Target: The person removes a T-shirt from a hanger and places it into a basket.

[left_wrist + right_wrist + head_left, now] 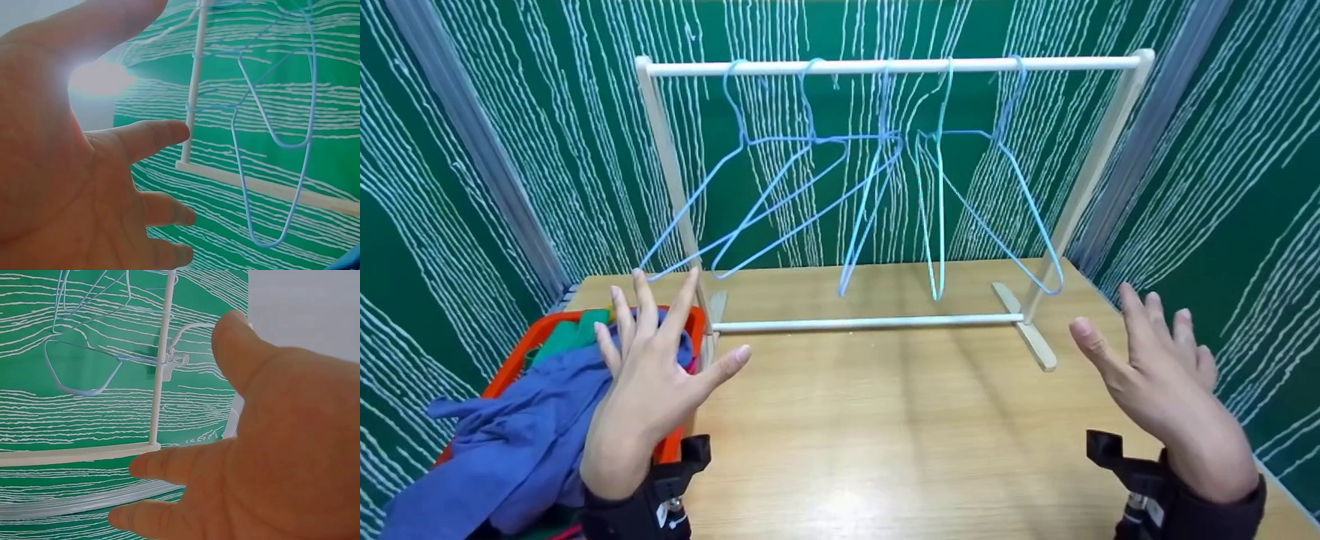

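Note:
In the head view the left hand (649, 379) is raised over the right side of an orange basket (540, 330), fingers spread and holding nothing. Blue cloth (532, 420) spills over the basket's near side, with green cloth (566, 337) behind it. Across the table, the right hand (1159, 382) hovers with its fingers apart and nothing in it. Several blue wire hangers (787, 240) hang bare from the white rail (877, 67) of a rack beyond both hands. The left wrist view shows the left palm (56, 185); the right wrist view shows the right palm (292, 439).
The rack's wooden posts (1091, 172) stand on flat feet (1035, 345), joined by a low white bar (870, 324). Beneath everything is a wood-grain table (870, 427). Green walls with white streaks (1222, 150) close in the back and both sides.

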`<state>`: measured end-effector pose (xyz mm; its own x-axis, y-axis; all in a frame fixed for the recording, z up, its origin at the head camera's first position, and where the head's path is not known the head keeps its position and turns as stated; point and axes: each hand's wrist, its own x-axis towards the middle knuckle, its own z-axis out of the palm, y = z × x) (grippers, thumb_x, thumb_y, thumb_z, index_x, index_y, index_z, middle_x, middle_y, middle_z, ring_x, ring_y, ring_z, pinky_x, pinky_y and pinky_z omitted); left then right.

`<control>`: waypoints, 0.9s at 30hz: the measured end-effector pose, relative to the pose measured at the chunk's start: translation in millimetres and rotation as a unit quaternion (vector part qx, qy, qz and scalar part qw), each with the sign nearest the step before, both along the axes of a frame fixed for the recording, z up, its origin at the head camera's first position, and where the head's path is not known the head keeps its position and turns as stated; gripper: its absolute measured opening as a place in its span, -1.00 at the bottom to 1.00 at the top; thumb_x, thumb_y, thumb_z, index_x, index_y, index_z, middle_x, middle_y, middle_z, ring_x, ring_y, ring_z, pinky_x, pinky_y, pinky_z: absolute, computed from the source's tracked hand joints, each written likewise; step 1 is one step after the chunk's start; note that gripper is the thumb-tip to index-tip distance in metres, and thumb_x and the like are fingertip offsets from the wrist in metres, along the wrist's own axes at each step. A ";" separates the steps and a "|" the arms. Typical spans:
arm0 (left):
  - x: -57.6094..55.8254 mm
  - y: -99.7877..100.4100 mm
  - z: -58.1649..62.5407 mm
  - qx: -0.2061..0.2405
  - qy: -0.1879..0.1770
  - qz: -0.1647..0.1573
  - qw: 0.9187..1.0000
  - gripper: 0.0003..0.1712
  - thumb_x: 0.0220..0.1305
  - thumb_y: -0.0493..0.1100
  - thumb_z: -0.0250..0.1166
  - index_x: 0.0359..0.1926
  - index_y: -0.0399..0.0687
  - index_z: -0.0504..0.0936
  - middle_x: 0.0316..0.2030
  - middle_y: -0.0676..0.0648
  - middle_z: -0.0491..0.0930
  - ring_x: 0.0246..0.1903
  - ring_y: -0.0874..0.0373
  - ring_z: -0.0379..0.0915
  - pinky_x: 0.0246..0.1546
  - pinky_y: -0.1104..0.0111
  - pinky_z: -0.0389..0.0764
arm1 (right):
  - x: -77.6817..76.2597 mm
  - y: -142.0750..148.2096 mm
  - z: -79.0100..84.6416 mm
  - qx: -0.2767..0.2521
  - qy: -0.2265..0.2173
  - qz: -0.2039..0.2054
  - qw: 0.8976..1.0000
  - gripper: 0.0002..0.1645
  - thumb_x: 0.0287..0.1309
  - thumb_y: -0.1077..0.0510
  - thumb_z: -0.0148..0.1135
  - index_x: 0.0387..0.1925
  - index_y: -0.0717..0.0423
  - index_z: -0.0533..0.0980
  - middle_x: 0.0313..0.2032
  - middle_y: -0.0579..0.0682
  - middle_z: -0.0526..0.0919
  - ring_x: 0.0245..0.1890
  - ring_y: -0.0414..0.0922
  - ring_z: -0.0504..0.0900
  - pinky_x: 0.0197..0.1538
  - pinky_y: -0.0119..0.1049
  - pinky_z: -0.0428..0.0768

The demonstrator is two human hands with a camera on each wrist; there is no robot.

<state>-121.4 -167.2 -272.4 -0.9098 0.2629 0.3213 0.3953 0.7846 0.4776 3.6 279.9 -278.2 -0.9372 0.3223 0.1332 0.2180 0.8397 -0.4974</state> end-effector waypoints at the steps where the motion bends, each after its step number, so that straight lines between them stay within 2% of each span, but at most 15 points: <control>1: -2.3 2.8 0.6 -0.001 -0.001 -0.008 1.000 0.10 0.08 0.52 0.12 0.51 0.37 -0.18 0.46 -0.23 -0.58 0.38 -0.27 -0.83 0.17 -0.29 -0.70 | 5.1 0.7 0.0 -0.002 0.000 -0.007 1.000 0.02 0.37 -0.37 -0.31 0.47 0.14 -0.43 0.37 0.48 -0.49 0.29 0.46 -0.65 0.12 0.50 -0.54; 12: -20.3 43.4 -6.5 -0.013 -0.026 -0.106 0.994 0.14 0.08 0.52 0.11 0.52 0.29 -0.22 0.45 -0.26 -0.60 0.38 -0.28 -0.84 0.19 -0.29 -0.67 | 69.9 11.2 -5.7 -0.011 -0.012 -0.105 0.994 0.05 0.36 -0.39 -0.29 0.47 0.18 -0.41 0.37 0.50 -0.47 0.29 0.47 -0.63 0.11 0.50 -0.53; 16: -24.1 63.6 -5.5 -0.006 -0.019 -0.146 0.989 0.14 0.08 0.52 0.11 0.52 0.27 -0.22 0.45 -0.26 -0.60 0.39 -0.28 -0.81 0.20 -0.28 -0.65 | 93.4 13.2 0.4 -0.008 -0.008 -0.127 0.992 0.05 0.35 -0.39 -0.27 0.48 0.16 -0.40 0.38 0.47 -0.46 0.31 0.45 -0.63 0.12 0.49 -0.54; 19: -25.1 75.6 -3.4 -0.005 -0.017 -0.174 0.985 0.15 0.09 0.51 0.12 0.52 0.26 -0.24 0.44 -0.27 -0.61 0.38 -0.27 -0.82 0.21 -0.30 -0.61 | 110.7 12.4 8.1 0.011 0.002 -0.135 0.991 0.01 0.37 -0.35 -0.24 0.49 0.18 -0.35 0.39 0.48 -0.40 0.33 0.45 -0.57 0.15 0.49 -0.46; 21: -26.3 92.5 -2.9 -0.004 -0.012 -0.216 0.976 0.15 0.10 0.49 0.15 0.52 0.24 -0.23 0.44 -0.29 -0.59 0.38 -0.29 -0.80 0.21 -0.32 -0.57 | 139.5 5.8 12.8 0.031 0.033 -0.163 0.985 -0.03 0.39 -0.29 -0.17 0.49 0.20 -0.25 0.40 0.49 -0.29 0.35 0.47 -0.46 0.18 0.48 -0.38; 23: -26.5 105.0 -3.7 0.007 0.009 -0.255 0.967 0.15 0.09 0.44 0.21 0.52 0.20 -0.17 0.45 -0.36 -0.50 0.39 -0.33 -0.71 0.20 -0.35 -0.51 | 165.5 -8.1 14.0 0.052 0.096 -0.194 0.975 -0.10 0.38 -0.19 -0.05 0.48 0.21 -0.09 0.40 0.46 -0.11 0.38 0.45 -0.27 0.24 0.44 -0.25; 25: -26.6 111.8 -6.2 0.031 0.040 -0.291 0.955 0.13 0.06 0.36 0.30 0.51 0.14 -0.05 0.45 -0.40 -0.33 0.41 -0.38 -0.53 0.19 -0.37 -0.45 | 186.8 -28.7 6.7 0.078 0.191 -0.213 0.955 -0.20 0.33 -0.05 0.11 0.42 0.25 0.10 0.37 0.40 0.12 0.38 0.38 -0.02 0.34 0.28 -0.08; 26: -27.2 112.3 -7.4 0.052 0.056 -0.311 0.947 0.11 0.04 0.30 0.35 0.50 0.10 0.02 0.45 -0.41 -0.22 0.41 -0.39 -0.42 0.18 -0.38 -0.42 | 195.6 -40.6 -0.5 0.096 0.243 -0.210 0.942 -0.24 0.29 -0.01 0.17 0.37 0.27 0.20 0.33 0.37 0.23 0.35 0.34 0.10 0.37 0.18 0.01; 27: -30.9 110.8 -9.8 0.074 0.077 -0.327 0.939 0.10 -0.01 0.26 0.41 0.48 0.11 0.10 0.43 -0.39 -0.08 0.40 -0.37 -0.25 0.19 -0.36 -0.30 | 202.9 -54.5 -9.3 0.111 0.284 -0.208 0.929 -0.30 0.26 0.02 0.21 0.33 0.27 0.28 0.30 0.31 0.32 0.33 0.27 0.20 0.38 0.07 0.08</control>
